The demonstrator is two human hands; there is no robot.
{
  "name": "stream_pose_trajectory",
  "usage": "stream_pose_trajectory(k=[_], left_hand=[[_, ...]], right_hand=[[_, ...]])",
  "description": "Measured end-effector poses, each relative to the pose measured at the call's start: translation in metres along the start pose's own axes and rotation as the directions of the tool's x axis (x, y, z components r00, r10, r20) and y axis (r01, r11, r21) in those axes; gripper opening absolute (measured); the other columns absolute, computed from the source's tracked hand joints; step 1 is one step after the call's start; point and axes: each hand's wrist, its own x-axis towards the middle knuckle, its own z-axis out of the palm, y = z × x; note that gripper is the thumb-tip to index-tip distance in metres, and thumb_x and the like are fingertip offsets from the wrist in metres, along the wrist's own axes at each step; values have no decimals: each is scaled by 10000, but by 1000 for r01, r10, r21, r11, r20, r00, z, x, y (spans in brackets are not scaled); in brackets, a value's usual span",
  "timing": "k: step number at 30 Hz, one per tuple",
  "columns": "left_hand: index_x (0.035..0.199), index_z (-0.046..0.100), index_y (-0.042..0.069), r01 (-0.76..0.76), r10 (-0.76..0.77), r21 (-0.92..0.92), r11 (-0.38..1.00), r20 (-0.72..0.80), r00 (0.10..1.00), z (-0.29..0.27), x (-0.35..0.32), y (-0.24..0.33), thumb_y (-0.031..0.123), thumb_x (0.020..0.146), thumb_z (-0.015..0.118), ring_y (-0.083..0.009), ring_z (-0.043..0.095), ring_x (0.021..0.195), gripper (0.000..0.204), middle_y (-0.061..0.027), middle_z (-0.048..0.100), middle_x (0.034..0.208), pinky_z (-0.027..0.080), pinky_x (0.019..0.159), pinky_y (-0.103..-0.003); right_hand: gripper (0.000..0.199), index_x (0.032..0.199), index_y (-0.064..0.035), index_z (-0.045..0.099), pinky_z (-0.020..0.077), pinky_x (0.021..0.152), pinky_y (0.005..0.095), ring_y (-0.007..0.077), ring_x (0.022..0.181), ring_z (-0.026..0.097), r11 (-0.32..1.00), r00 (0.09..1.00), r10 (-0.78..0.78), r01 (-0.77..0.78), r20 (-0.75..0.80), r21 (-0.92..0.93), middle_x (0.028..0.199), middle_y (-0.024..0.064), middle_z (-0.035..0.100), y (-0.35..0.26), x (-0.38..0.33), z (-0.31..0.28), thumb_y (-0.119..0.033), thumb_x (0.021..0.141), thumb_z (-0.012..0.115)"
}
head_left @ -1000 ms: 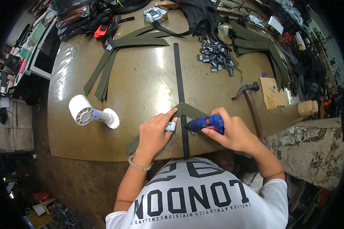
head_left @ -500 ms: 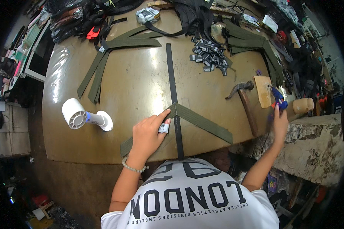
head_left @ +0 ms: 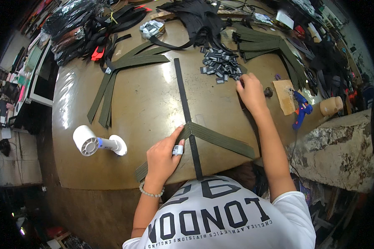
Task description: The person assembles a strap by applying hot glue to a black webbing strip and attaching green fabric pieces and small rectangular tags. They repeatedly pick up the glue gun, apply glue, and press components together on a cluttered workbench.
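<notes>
My left hand (head_left: 164, 155) presses on an olive-green webbing strap (head_left: 220, 139), bent to a peak, with its forefinger at the peak. A white tag (head_left: 178, 150) shows beside its thumb. The strap's left end sticks out past the hand. A long black strip (head_left: 181, 89) runs under the peak toward the table's front edge. My right hand (head_left: 252, 93) is at the near right edge of a pile of small black labels (head_left: 220, 63), its fingertips closed on a dark piece that looks like one label.
A blue glue gun (head_left: 302, 108) rests by a tan card (head_left: 283, 97). My right forearm hides most of the hammer (head_left: 268, 92). A white handheld fan (head_left: 99, 142) stands at left. Olive straps (head_left: 141, 61) lie at far left, more (head_left: 264, 45) at far right.
My right hand has let go of the glue gun and moved left and away from me to the label pile. My left hand still presses on the olive strap.
</notes>
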Motion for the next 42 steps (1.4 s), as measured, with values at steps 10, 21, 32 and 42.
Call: stream_pose_trajectory(k=[10,21,32,42], left_hand=[[1028,729,62,255,-289,-498,829,10,957,-6,7,30,126,888,708,-75,459,536,156,-25,594,640,377,496,-271],[863,694,-4,543,-484,-539,644,262,835,-17,13,25,147,879,732,-22,450,605,157,45,578,658,362,522,-209],[829,631,41,391,-390,-17,920,60,919,12,21,15,293,833,740,-351,617,612,274,-178,641,705,478,574,-395],[1031,708,177,352,-341,-90,932,118,933,6,7,25,303,860,719,-317,655,630,213,-142,658,696,492,571,-387]], right_hand=[[245,1100,47,611,541,671,263,129,730,663,171,847,138,-530,513,830,862,98,688,-70,-77,-44,-90,909,682],[160,1024,42,665,495,670,219,79,734,603,480,875,46,-443,483,757,885,54,675,-102,-103,-34,-71,913,674],[115,960,-15,649,472,735,386,316,839,570,824,990,-123,65,65,563,897,125,570,-100,-126,-9,-45,850,666],[267,1023,-53,647,469,828,398,312,985,553,727,876,-400,124,270,675,1035,122,565,-89,-147,-39,-138,786,737]])
